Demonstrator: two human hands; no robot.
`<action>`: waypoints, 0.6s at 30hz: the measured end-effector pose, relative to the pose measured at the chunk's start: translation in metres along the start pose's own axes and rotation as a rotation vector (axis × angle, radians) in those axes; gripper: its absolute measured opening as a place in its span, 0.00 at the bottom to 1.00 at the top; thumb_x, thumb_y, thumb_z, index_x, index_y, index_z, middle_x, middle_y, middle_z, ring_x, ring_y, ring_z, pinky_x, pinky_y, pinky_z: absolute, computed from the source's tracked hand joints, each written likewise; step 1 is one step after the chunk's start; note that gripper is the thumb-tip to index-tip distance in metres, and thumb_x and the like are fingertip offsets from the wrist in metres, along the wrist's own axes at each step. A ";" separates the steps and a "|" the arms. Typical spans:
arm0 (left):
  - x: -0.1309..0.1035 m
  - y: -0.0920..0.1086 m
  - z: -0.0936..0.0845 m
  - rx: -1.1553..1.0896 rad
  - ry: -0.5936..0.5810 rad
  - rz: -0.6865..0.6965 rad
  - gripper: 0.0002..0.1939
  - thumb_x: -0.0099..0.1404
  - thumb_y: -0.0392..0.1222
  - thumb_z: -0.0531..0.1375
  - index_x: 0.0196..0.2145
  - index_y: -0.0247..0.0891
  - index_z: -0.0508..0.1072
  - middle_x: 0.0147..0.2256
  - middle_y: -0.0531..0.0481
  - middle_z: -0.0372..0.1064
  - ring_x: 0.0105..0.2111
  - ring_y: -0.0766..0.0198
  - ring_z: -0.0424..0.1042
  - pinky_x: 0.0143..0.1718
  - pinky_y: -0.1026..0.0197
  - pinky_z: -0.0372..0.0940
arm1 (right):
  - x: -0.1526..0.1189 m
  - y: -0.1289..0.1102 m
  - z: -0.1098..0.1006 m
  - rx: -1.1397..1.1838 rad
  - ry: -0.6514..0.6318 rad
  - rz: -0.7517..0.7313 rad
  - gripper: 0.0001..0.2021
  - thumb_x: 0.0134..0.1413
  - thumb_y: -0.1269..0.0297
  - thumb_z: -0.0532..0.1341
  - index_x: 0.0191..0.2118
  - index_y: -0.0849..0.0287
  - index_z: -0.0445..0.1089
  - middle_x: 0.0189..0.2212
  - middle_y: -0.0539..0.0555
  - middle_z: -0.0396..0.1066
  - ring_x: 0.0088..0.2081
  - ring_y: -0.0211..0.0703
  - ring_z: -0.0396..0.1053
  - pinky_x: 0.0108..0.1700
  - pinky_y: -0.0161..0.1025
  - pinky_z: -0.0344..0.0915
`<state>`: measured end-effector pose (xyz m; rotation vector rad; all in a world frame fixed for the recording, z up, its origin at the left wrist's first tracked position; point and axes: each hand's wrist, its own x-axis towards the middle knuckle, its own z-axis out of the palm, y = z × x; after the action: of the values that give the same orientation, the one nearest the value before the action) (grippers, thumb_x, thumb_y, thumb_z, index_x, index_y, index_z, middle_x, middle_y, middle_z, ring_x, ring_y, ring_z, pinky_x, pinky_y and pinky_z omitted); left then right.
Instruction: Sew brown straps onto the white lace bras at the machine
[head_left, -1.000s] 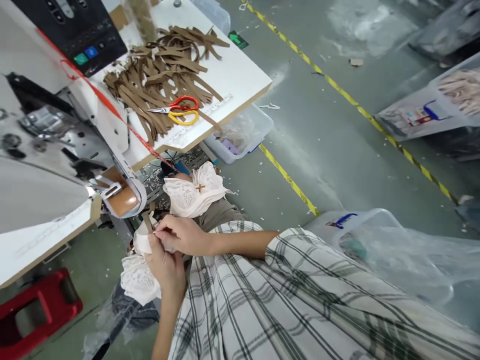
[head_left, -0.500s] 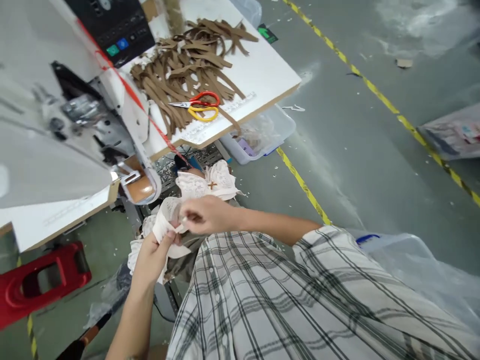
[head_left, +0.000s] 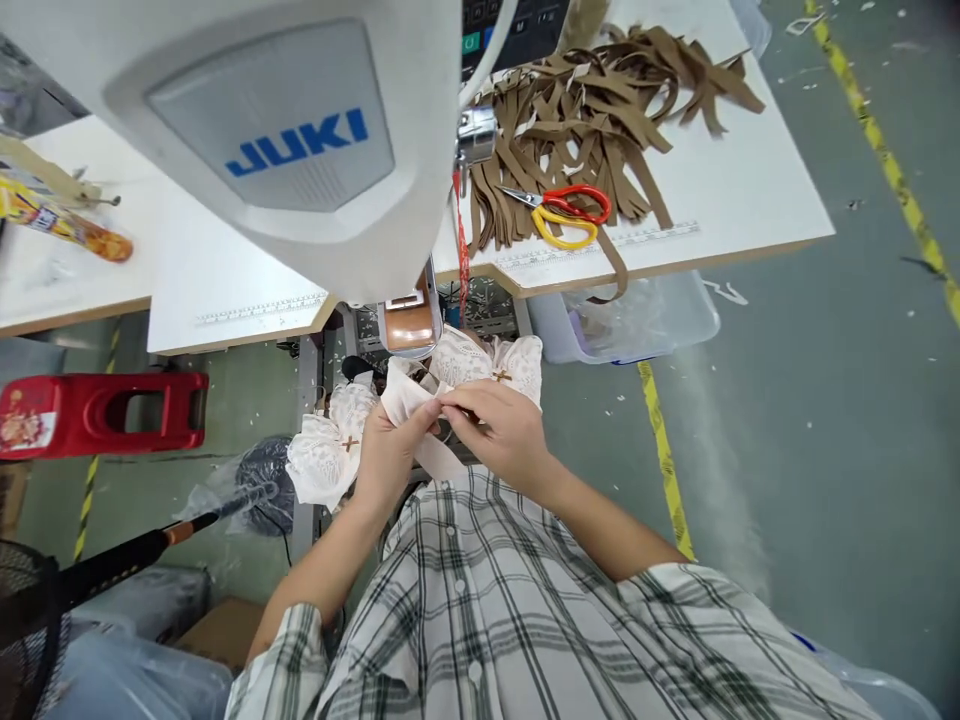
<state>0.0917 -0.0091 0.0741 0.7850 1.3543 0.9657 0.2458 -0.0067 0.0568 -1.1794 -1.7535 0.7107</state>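
Observation:
In front of my shirt, my left hand [head_left: 391, 448] grips the white band of a bra [head_left: 403, 393], thumb on top. My right hand [head_left: 504, 428] pinches the edge of that band, its fingertips meeting my left thumb. A flat white strip hangs below the two hands. Lace cups with a small brown bow [head_left: 523, 362] lie beyond my right hand. More white lace cups [head_left: 324, 455], also with a brown bow, hang to the left of my left hand. How these pieces join is hidden behind my hands.
A JUKI sewing machine [head_left: 300, 130] looms above my hands, its arm end [head_left: 410, 325] just beyond them. Brown strips [head_left: 592, 110] and red-and-yellow scissors [head_left: 559, 212] lie on the white table [head_left: 780, 190]. A plastic bin [head_left: 675, 325] sits below; a red stool [head_left: 157, 412] stands left.
The view has swung left and levelled, so the machine head now fills the top. My right hand has turned from a blurred curl to a pinch on the band, close to my left thumb.

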 end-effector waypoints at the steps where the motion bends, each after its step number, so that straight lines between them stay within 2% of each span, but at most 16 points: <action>1: -0.001 0.000 0.000 0.013 0.005 0.009 0.13 0.58 0.50 0.68 0.28 0.38 0.73 0.24 0.54 0.69 0.25 0.68 0.66 0.29 0.65 0.61 | 0.001 0.000 0.001 0.007 -0.004 0.014 0.09 0.64 0.66 0.56 0.41 0.52 0.75 0.37 0.52 0.79 0.40 0.44 0.75 0.44 0.42 0.71; 5: -0.003 0.001 -0.004 0.193 0.021 0.073 0.12 0.62 0.49 0.65 0.30 0.37 0.75 0.27 0.52 0.72 0.29 0.66 0.68 0.32 0.65 0.63 | 0.004 0.004 0.000 0.036 -0.030 0.096 0.07 0.64 0.64 0.58 0.39 0.53 0.75 0.36 0.52 0.78 0.38 0.42 0.74 0.42 0.39 0.69; 10: -0.003 0.004 -0.010 0.428 -0.010 0.175 0.12 0.63 0.48 0.63 0.29 0.36 0.78 0.29 0.50 0.75 0.30 0.63 0.71 0.33 0.63 0.64 | 0.012 0.007 -0.010 0.146 -0.176 0.267 0.03 0.58 0.64 0.62 0.34 0.55 0.73 0.29 0.50 0.73 0.30 0.38 0.67 0.33 0.36 0.63; 15: -0.005 0.006 -0.016 0.512 -0.087 0.315 0.11 0.63 0.45 0.63 0.27 0.37 0.78 0.26 0.50 0.77 0.27 0.61 0.73 0.31 0.62 0.66 | 0.023 0.006 -0.020 0.183 -0.330 0.200 0.03 0.52 0.70 0.62 0.30 0.57 0.70 0.27 0.47 0.68 0.28 0.34 0.64 0.32 0.33 0.59; 18: -0.005 0.004 -0.019 0.488 -0.116 0.327 0.11 0.62 0.45 0.64 0.27 0.36 0.79 0.25 0.49 0.77 0.26 0.61 0.74 0.29 0.62 0.68 | 0.026 0.004 -0.023 0.137 -0.374 0.113 0.04 0.53 0.71 0.60 0.30 0.57 0.70 0.27 0.48 0.67 0.29 0.35 0.64 0.33 0.33 0.57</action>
<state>0.0723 -0.0134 0.0783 1.4452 1.4021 0.8271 0.2637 0.0182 0.0732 -1.1098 -1.9139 1.1617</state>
